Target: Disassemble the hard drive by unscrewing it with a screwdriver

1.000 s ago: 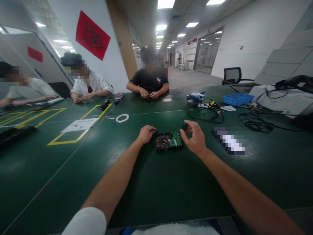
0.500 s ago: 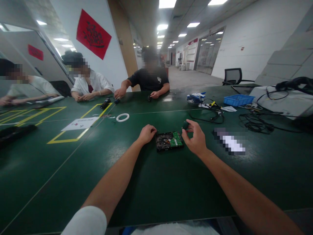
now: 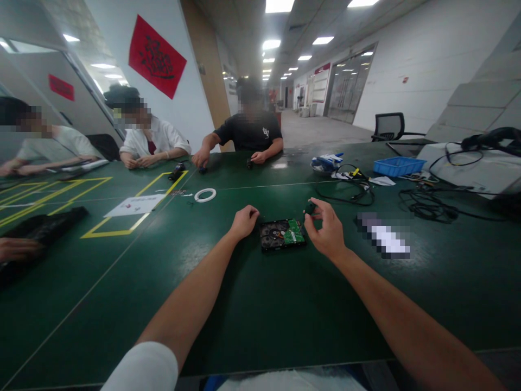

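Observation:
A black hard drive (image 3: 282, 234) with a green circuit board on top lies on the dark green table (image 3: 260, 304) between my hands. My left hand (image 3: 244, 221) rests curled at the drive's left far corner, its fingers closed; what it holds, if anything, is hidden. Right of the drive, my right hand (image 3: 328, 229) pinches a small dark tool (image 3: 310, 207), held just above the drive's far right corner.
A white tape ring (image 3: 204, 195) and a paper sheet (image 3: 135, 205) lie to the far left by yellow floor-style markings. Black cables (image 3: 427, 209), a blue tray (image 3: 399, 165) and a white box sit at the right. Three people sit across; another person's hand (image 3: 16, 248) shows at left.
My hands have hardly moved. The person in black opposite stretched one arm out to the left. Another person's hand has come into view at the left edge.

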{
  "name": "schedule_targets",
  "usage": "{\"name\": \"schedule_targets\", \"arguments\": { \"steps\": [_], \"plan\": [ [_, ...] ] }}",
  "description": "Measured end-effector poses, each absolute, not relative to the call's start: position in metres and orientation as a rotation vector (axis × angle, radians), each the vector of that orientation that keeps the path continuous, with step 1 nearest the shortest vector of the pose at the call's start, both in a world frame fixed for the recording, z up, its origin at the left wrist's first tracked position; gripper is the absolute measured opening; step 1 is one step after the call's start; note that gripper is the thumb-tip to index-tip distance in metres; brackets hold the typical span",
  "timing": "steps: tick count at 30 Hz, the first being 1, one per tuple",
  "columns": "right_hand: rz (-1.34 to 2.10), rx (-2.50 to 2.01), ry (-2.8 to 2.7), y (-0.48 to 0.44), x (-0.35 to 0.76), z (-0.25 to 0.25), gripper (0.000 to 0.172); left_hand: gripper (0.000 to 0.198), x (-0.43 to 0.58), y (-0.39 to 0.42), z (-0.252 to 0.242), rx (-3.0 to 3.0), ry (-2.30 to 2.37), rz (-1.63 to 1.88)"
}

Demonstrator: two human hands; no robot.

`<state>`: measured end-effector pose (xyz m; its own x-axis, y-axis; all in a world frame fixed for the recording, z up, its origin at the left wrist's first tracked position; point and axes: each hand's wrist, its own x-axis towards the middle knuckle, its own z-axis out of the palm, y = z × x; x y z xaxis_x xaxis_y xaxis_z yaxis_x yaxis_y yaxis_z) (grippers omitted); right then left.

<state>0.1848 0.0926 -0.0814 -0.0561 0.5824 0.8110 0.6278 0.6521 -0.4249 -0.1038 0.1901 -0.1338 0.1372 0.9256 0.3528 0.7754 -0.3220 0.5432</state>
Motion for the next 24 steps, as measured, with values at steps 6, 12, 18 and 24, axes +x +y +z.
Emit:
{"name": "schedule_targets", "arguments": {
  "steps": [6,12,18,24],
  "plan": [
    [-0.099,-0.992,-1.729,0.0909,0.1846,-0.0779,0.046,0.009,-0.1005,0.187,-0.1326,2.119,1.626,1.008],
    [-0.085,-0.983,-1.744,0.0894,0.1834,-0.0754,0.046,0.007,-0.1013,0.1857,-0.1336,2.117,1.59,1.04],
    [-0.094,-0.977,-1.73,0.0911,0.1844,-0.0769,0.043,0.013,-0.1019,0.1889,-0.1348,2.172,1.537,1.048],
    [-0.109,-1.001,-1.717,0.0892,0.1845,-0.0753,0.041,0.015,-0.1002,0.1884,-0.1312,2.133,1.558,1.028]
  ]
}}
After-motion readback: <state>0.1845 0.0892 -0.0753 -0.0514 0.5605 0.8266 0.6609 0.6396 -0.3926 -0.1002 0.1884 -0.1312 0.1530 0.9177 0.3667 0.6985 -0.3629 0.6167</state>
